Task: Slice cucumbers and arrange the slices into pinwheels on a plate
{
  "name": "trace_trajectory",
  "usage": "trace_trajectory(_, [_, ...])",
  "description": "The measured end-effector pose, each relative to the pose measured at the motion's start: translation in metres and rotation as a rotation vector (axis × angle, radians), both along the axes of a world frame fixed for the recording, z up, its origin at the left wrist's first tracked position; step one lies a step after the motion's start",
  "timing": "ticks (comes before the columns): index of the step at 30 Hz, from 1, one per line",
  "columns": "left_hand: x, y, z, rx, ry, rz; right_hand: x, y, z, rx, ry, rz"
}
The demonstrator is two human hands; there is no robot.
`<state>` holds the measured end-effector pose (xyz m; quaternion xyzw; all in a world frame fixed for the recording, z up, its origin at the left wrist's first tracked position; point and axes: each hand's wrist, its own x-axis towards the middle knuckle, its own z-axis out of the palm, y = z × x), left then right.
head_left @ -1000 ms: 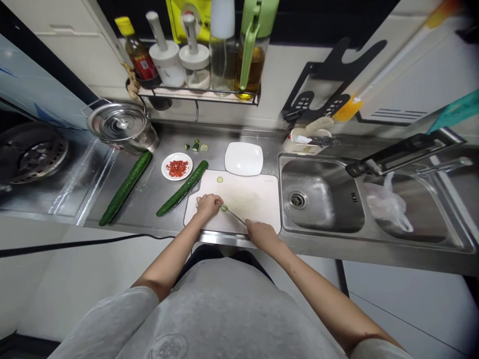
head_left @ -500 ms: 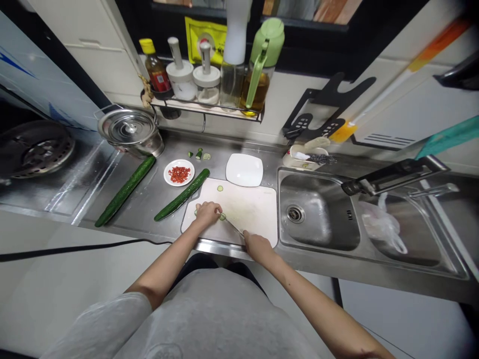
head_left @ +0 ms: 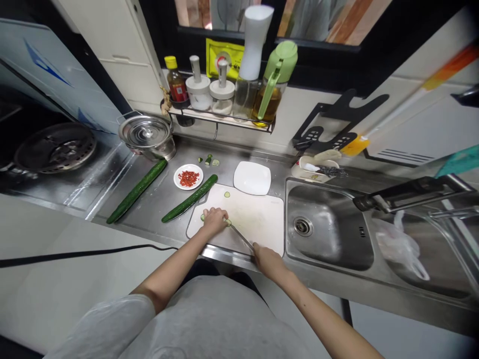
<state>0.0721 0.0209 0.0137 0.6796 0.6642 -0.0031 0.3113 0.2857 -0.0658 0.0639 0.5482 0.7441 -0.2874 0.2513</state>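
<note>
**Likely slick, so pin it from above**

Left hand point(head_left: 215, 222) curls over the green cylindrical cucumber piece point(head_left: 202, 218) on the white rectangular plastic-looking board point(head_left: 258, 214); right hand point(head_left: 268, 260) grips a thin metal-bladed knife point(head_left: 242, 236). Probably light and crisp: hold its sides.

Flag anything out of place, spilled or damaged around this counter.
Two mildly odd spots: a few cucumber scraps lie loose on the bare counter, off the board, and a crumpled plastic bag sits in the right basin, an unusual place for it. No spill or damage stands out.
</note>
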Motion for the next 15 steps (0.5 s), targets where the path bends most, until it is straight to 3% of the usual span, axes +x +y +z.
trace_trajectory(4, [0.003, -0.005, -0.001, 0.022, 0.011, 0.012, 0.013, -0.004, 0.0, -0.003, 0.031, -0.03])
trace_trajectory(8, [0.004, -0.007, 0.0, 0.023, 0.003, 0.034, 0.036, -0.001, -0.003, 0.01, 0.207, -0.079])
trace_trajectory(15, [0.01, -0.012, 0.01, 0.005, -0.071, 0.065, 0.056, 0.0, -0.023, 0.098, 0.376, -0.373])
